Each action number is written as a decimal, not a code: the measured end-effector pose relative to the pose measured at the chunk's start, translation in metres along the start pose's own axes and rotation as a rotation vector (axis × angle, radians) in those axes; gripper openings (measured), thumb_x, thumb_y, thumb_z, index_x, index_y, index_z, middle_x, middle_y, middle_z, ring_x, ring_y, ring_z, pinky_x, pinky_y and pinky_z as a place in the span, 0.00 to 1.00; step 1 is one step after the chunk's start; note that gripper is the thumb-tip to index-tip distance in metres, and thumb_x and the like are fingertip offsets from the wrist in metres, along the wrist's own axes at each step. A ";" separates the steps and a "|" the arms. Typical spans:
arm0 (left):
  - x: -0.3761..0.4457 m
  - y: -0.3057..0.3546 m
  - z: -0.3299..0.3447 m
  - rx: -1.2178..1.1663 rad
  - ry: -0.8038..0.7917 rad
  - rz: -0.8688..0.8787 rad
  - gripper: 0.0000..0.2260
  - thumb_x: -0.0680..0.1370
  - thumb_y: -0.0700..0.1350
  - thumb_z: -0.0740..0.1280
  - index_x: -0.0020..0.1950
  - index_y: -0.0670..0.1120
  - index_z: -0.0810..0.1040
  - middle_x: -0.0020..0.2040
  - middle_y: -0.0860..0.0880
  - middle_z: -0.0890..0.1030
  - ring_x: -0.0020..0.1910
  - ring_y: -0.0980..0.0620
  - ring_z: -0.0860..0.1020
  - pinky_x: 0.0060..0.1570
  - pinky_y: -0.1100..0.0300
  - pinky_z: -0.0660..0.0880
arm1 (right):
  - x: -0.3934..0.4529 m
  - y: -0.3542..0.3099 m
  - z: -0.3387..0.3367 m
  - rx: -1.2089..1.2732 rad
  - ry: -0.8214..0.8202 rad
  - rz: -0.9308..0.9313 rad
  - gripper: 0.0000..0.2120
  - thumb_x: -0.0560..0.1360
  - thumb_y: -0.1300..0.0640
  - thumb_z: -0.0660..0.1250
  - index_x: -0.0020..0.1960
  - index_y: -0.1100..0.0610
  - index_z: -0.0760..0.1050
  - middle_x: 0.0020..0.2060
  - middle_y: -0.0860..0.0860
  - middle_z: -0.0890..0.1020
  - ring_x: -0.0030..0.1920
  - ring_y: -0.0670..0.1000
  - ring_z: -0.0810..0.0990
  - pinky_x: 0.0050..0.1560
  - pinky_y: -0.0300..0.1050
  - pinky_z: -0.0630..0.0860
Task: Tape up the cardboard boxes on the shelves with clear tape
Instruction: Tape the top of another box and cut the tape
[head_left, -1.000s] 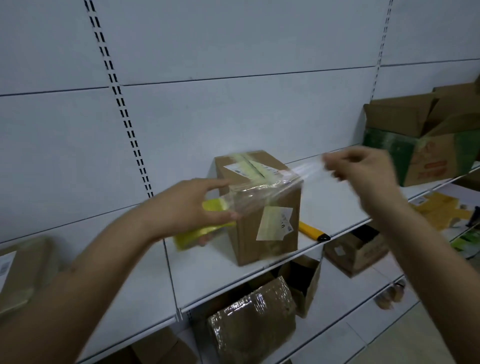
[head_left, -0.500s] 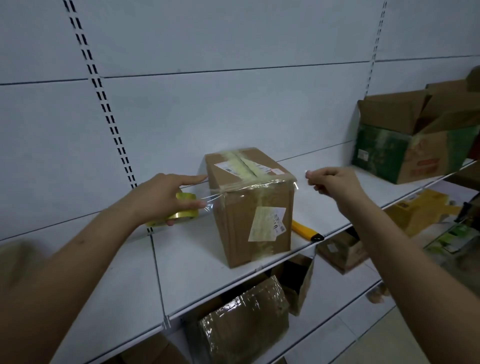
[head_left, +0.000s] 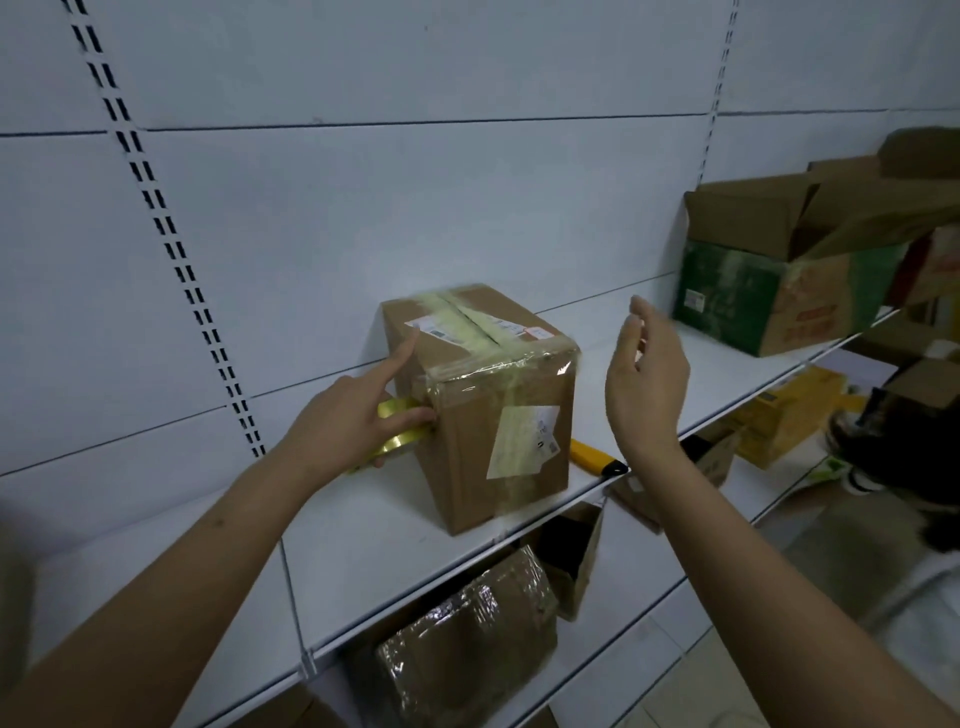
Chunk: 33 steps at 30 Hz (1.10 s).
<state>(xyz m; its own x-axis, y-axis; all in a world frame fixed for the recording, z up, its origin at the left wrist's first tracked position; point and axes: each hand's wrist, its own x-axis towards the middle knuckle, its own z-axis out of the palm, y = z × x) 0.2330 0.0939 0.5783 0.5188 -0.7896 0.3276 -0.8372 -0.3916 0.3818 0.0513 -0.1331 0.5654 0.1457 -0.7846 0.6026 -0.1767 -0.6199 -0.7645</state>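
Nearest the camera, below the white shelf (head_left: 363, 561), a cardboard box wrapped in shiny clear film (head_left: 467, 644) sits on the lower level, with an open-ended carton (head_left: 576, 556) just behind it. On the shelf itself stands the brown cardboard box (head_left: 483, 410), closed, with yellowish tape running along its top seam and a band of clear tape (head_left: 498, 364) wrapped over its upper front edge; a pale label is stuck on its front face. The left hand (head_left: 353, 415) is at the box's left side, gripping a yellow roll of tape (head_left: 400, 431) pressed against that side, its forefinger stretched out straight along the box's upper left edge. The right hand (head_left: 644, 384) is raised to the right of the box, apart from it, fingers loosely spread and holding nothing. A yellow utility knife with a black tip (head_left: 597, 457) lies on the shelf near its front edge, between the box and the right wrist. Farther along the same shelf to the right sits a green and brown carton with its flaps open (head_left: 779, 291). Behind everything runs the white back panel with slotted uprights (head_left: 171, 244).
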 end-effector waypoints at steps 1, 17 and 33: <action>0.002 0.001 0.000 -0.025 -0.006 0.015 0.34 0.73 0.67 0.66 0.74 0.76 0.52 0.33 0.54 0.78 0.29 0.57 0.79 0.34 0.60 0.73 | -0.006 -0.009 0.004 -0.020 0.000 -0.111 0.20 0.86 0.50 0.51 0.74 0.54 0.68 0.71 0.50 0.73 0.70 0.48 0.70 0.69 0.39 0.62; 0.018 -0.010 0.013 -0.098 0.027 0.090 0.31 0.75 0.62 0.69 0.75 0.71 0.59 0.31 0.58 0.68 0.32 0.62 0.69 0.35 0.62 0.67 | -0.071 -0.038 0.080 -0.025 -0.156 -0.786 0.14 0.81 0.53 0.61 0.59 0.56 0.81 0.60 0.50 0.81 0.61 0.53 0.75 0.68 0.56 0.66; 0.012 -0.007 0.015 -0.235 0.052 0.082 0.30 0.74 0.58 0.73 0.73 0.71 0.64 0.43 0.63 0.77 0.42 0.64 0.77 0.42 0.65 0.71 | -0.068 0.101 -0.002 -0.307 -0.103 0.090 0.15 0.82 0.60 0.59 0.67 0.57 0.75 0.63 0.54 0.77 0.65 0.55 0.74 0.63 0.46 0.69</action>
<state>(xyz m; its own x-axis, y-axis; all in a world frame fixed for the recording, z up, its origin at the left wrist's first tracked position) 0.2424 0.0798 0.5672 0.4637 -0.7868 0.4075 -0.8169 -0.2016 0.5403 0.0215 -0.1420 0.4477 0.2109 -0.8412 0.4980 -0.4757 -0.5334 -0.6995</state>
